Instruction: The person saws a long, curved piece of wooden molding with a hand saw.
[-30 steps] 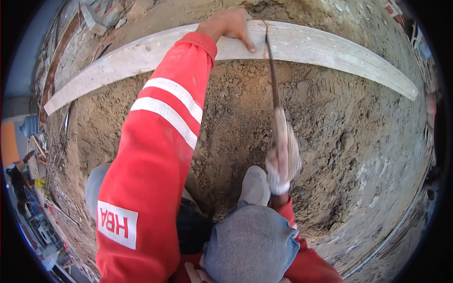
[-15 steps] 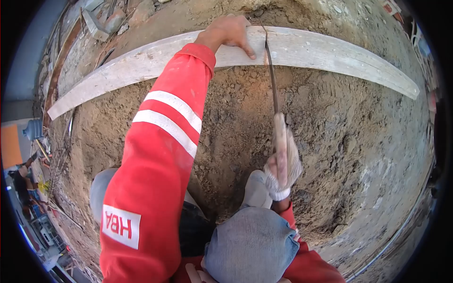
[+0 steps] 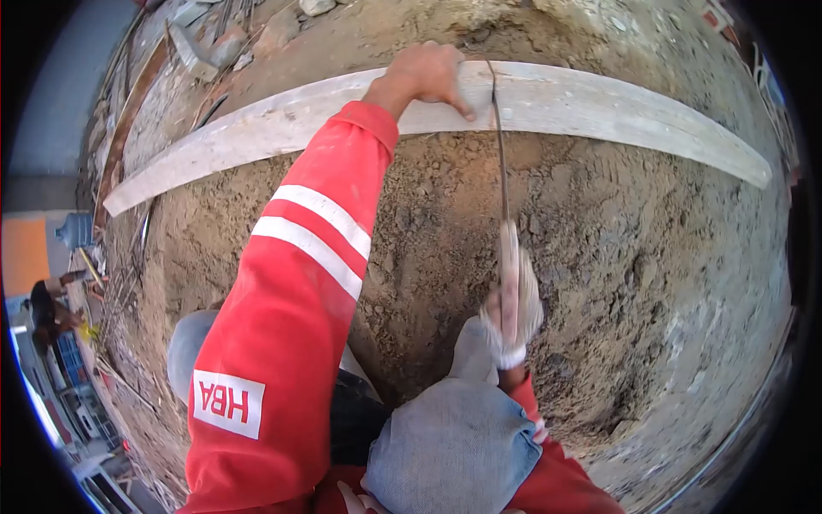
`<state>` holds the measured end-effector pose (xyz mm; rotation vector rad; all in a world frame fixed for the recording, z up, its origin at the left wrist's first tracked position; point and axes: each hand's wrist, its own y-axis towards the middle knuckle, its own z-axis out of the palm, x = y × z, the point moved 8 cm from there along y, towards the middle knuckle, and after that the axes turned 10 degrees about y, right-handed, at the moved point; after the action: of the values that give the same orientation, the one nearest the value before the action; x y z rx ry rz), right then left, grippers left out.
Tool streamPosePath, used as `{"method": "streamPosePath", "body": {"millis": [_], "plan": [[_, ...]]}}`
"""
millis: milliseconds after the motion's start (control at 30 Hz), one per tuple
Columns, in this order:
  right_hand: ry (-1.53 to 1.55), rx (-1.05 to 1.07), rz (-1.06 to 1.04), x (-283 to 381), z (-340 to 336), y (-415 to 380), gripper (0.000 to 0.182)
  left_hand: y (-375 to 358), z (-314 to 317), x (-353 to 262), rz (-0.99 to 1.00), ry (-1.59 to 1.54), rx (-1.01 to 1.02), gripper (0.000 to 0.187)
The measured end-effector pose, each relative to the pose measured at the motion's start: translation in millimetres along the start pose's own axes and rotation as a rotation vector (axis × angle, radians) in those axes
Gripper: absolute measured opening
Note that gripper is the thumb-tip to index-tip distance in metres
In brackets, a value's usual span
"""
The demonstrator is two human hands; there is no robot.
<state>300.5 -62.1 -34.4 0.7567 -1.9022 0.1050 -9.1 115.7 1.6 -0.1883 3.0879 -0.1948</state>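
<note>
A long pale wooden plank (image 3: pixel 591 101) lies across the soil, its shape curved by the lens. My bare left hand (image 3: pixel 426 75) grips it near the middle, thumb on the upper face; the other fingers are partly hidden. Just right of that thumb, the thin blade of a handsaw (image 3: pixel 509 244) crosses the plank, seen nearly edge-on. My right hand (image 3: pixel 524 300), in a whitish knit glove, is closed around the saw's handle, on the near side of the plank. The blade's teeth cannot be made out.
Loose brown soil (image 3: pixel 599 257) surrounds the plank. Rubble and a pale block (image 3: pixel 190 53) lie at the upper left. A blue water jug (image 3: pixel 75 230) stands by the left wall, with a person (image 3: pixel 50 308) below it in view. My denim-covered knee (image 3: pixel 454 445) is close to my right arm.
The whole view has shifted, so the plank and both hands appear slightly lower and further right. Both grips are unchanged, and the saw still crosses the plank beside my left thumb.
</note>
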Motion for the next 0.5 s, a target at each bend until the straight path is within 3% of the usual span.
{"method": "streamPosePath", "body": {"millis": [100, 133, 200, 267, 333, 433, 500], "plan": [[-0.12, -0.018, -0.083, 17.2, -3.6, 8.0, 0.062, -0.6, 5.8, -0.8, 0.0, 0.006, 0.026, 0.082], [-0.131, -0.04, -0.106, 27.3, -1.6, 44.4, 0.061, 0.0, 2.6, -2.4, -0.007, -0.001, 0.024, 0.079], [-0.017, -0.27, -0.473, -0.2, 15.1, 95.2, 0.061, -5.4, 1.2, -7.4, -0.003, 0.0, -0.015, 0.079], [0.193, -0.294, -0.377, -9.9, 22.9, 153.1, 0.047, -8.1, -2.2, -6.7, -0.018, 0.005, -0.052, 0.08], [0.083, -0.288, -0.409, 11.6, 13.9, 146.4, 0.046, -10.5, -3.3, -5.9, 0.004, 0.008, -0.127, 0.081], [0.083, -0.126, -0.1, -7.6, 14.7, 79.7, 0.069, -8.5, 0.0, -2.8, 0.021, 0.019, -0.112, 0.08], [-0.251, -0.031, -0.126, 12.4, 7.6, 22.0, 0.075, -7.4, -3.1, -1.8, -0.011, -0.025, -0.021, 0.082]]}}
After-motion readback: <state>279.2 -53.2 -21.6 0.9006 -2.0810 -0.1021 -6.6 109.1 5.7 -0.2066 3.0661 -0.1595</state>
